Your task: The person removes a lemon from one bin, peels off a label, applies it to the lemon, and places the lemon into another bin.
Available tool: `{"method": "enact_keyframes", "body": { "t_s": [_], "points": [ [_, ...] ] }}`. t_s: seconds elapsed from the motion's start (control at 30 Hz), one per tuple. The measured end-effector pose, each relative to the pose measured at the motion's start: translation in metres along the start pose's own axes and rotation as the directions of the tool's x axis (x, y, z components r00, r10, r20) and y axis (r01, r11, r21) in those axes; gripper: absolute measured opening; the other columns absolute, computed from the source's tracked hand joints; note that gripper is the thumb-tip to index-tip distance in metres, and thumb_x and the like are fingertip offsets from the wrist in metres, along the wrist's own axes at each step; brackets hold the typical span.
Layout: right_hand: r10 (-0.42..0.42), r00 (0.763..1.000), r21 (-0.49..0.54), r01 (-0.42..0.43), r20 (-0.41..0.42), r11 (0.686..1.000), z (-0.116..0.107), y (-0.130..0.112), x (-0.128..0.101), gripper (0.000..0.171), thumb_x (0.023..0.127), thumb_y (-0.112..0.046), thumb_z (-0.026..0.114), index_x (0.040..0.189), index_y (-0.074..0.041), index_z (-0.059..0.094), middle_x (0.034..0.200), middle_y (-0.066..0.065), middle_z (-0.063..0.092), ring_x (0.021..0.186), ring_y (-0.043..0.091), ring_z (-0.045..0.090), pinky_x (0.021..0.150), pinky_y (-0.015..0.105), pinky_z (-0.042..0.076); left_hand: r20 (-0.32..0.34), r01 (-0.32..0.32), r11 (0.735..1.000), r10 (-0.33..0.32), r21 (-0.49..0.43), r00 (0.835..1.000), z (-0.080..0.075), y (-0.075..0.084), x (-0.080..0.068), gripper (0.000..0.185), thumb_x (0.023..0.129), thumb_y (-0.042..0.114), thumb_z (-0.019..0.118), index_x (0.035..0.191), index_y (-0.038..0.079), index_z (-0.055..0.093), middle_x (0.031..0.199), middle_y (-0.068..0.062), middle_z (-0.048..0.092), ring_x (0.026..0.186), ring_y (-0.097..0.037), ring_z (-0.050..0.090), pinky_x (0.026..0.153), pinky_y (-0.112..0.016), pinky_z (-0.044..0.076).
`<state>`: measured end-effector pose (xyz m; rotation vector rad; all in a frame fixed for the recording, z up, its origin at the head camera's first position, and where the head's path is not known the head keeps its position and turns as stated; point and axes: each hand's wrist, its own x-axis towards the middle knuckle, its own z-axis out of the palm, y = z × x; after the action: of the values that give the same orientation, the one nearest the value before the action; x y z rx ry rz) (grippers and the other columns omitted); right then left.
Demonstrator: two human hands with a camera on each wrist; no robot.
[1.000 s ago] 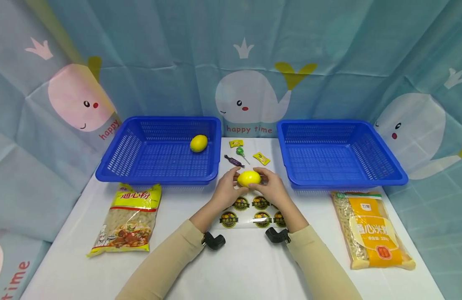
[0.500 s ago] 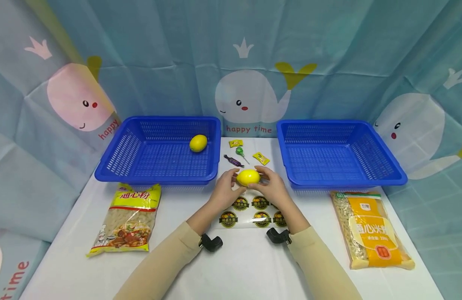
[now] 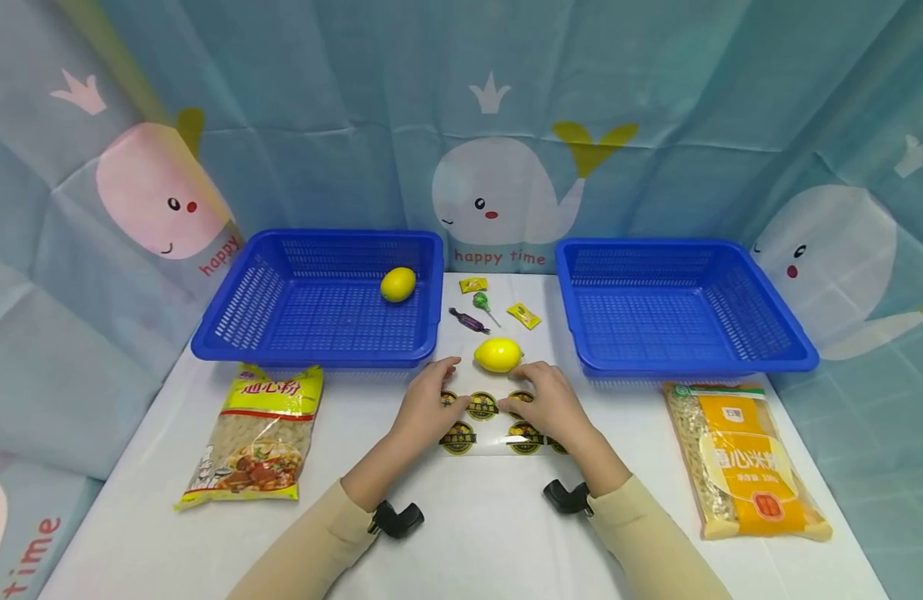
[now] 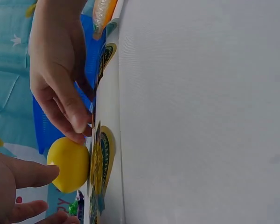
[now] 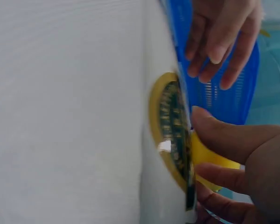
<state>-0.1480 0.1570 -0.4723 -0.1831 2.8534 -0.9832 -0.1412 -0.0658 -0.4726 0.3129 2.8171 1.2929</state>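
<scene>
Both hands work at the sticker sheet [image 3: 499, 421], so the step looks like peeling a label; the next move probably calls for a fingernail under one sticker's edge. The left hand [image 3: 423, 406] rests on the sheet's near-left part, fingers relaxed and holding nothing. The right hand [image 3: 545, 402] touches the stickers with bent fingertips (whether it pinches one, I cannot tell). Just beyond the fingertips lies the lemon [image 3: 498, 355], untouched, with sweets [image 3: 479, 305] farther off between two blue baskets [image 3: 431, 292].
</scene>
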Motion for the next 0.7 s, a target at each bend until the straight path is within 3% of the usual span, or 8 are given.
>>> {"method": "enact_keyframes", "body": {
  "t_s": [0.13, 0.2, 0.33, 0.53, 0.7],
  "points": [
    [-0.039, 0.999, -0.150, 0.039, 0.008, 0.988, 0.006, 0.003, 0.001, 0.047, 0.078, -0.040, 0.087, 0.113, -0.015, 0.071, 0.104, 0.002, 0.065, 0.101, 0.024, 0.056, 0.094, 0.044, 0.044, 0.006, -0.030, 0.999, 0.030, 0.014, 1.000, -0.001, -0.003, -0.005, 0.058, 0.086, 0.014, 0.079, 0.139, 0.008, 0.056, 0.128, -0.015, 0.064, 0.121, -0.030, 0.061, 0.104, -0.047, 0.050],
    [-0.043, 0.999, -0.161, 0.047, 0.031, 0.986, 0.005, 0.004, 0.001, 0.038, 0.076, -0.038, 0.089, 0.101, -0.015, 0.072, 0.090, 0.000, 0.061, 0.089, 0.021, 0.053, 0.085, 0.041, 0.042, 0.006, -0.046, 0.999, 0.046, 0.023, 0.999, -0.002, -0.004, -0.008, 0.054, 0.086, 0.015, 0.079, 0.136, 0.007, 0.059, 0.128, -0.014, 0.064, 0.120, -0.031, 0.061, 0.105, -0.048, 0.049],
    [-0.034, 0.993, -0.071, 0.042, 0.111, 0.997, -0.006, 0.002, 0.001, 0.031, 0.077, -0.029, 0.089, 0.088, -0.013, 0.065, 0.086, 0.000, 0.059, 0.085, 0.019, 0.053, 0.082, 0.038, 0.045, 0.003, -0.067, 0.996, 0.067, 0.065, 0.998, -0.003, -0.005, -0.013, 0.045, 0.087, 0.016, 0.078, 0.129, 0.007, 0.065, 0.127, -0.011, 0.065, 0.120, -0.032, 0.061, 0.105, -0.049, 0.048],
    [-0.101, 0.965, 0.101, 0.078, 0.242, 0.992, -0.023, 0.001, -0.001, 0.032, 0.082, -0.020, 0.085, 0.106, -0.015, 0.064, 0.092, 0.000, 0.067, 0.085, 0.017, 0.059, 0.085, 0.039, 0.051, -0.016, -0.083, 0.991, 0.085, 0.106, 0.996, -0.007, -0.005, -0.018, 0.038, 0.087, 0.017, 0.077, 0.123, 0.008, 0.069, 0.121, -0.008, 0.069, 0.116, -0.029, 0.063, 0.103, -0.048, 0.049],
    [-0.207, 0.944, 0.194, 0.160, 0.255, 0.968, -0.030, 0.006, 0.000, 0.021, 0.090, -0.026, 0.078, 0.106, -0.017, 0.067, 0.081, -0.004, 0.064, 0.072, 0.012, 0.055, 0.071, 0.030, 0.048, -0.037, -0.099, 0.990, 0.103, 0.097, 0.994, -0.010, -0.003, -0.019, 0.034, 0.086, 0.012, 0.078, 0.120, 0.007, 0.071, 0.107, -0.005, 0.071, 0.103, -0.025, 0.064, 0.093, -0.044, 0.053]
  ]
}}
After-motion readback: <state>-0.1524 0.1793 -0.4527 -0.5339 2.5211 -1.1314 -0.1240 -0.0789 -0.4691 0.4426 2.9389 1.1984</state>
